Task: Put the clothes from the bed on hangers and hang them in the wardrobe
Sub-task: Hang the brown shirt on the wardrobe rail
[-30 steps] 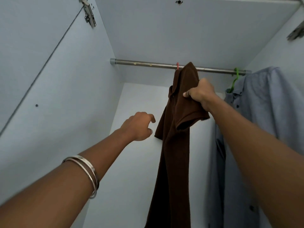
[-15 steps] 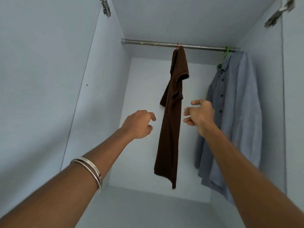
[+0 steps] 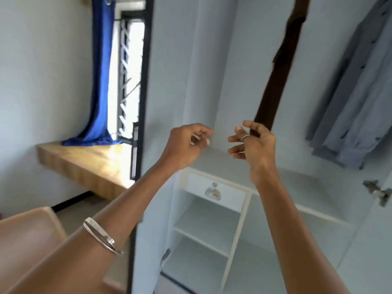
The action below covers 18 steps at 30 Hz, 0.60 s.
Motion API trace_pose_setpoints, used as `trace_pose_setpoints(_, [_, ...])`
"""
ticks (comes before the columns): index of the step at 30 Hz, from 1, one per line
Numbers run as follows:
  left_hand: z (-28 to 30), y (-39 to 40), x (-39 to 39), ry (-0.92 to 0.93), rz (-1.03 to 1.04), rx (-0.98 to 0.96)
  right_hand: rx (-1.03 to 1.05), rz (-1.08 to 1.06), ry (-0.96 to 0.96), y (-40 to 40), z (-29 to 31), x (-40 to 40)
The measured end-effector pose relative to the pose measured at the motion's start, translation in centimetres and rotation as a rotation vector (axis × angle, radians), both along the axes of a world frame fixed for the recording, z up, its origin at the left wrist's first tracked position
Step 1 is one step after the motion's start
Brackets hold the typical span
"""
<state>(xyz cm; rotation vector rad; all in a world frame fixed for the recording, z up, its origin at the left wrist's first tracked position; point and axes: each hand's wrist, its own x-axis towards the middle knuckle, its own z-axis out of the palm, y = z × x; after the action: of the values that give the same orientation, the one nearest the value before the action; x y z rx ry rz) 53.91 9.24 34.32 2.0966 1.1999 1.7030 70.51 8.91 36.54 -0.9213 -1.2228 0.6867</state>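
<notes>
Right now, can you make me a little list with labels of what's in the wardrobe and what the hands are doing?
left hand: empty, fingers loosely curled, in front of the wardrobe
right hand: empty, fingers relaxed, a ring on one finger
brown shirt: hanging in the wardrobe, just behind the right hand
grey shirt: hanging to the right of the brown shirt
drawer: closed, below the hanging space
shelves: under the drawer

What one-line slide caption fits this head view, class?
Both empty hands, left hand and right hand, hover before the open wardrobe where a brown shirt and grey shirt hang.
</notes>
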Motion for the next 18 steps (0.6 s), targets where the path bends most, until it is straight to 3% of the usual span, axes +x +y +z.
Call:
trace_pose_setpoints(4, [-3.5, -6.8, -8.4, -0.102, 0.153, -0.005, -0.008, 0.222, 0.011, -5.3, -3.0, -7.7])
trace_pose_setpoints(9, [-8.8, -13.4, -20.0, -0.142, 0.469, -0.189, -0.094, 0.475, -0.026, -8.8, -7.0, -19.5])
trace_pose_setpoints(18, [-17.3, -27.5, -44.1, -0.149, 0.870, -0.375, -0.236, 0.887, -0.158, -16.1, -17.1, -47.7])
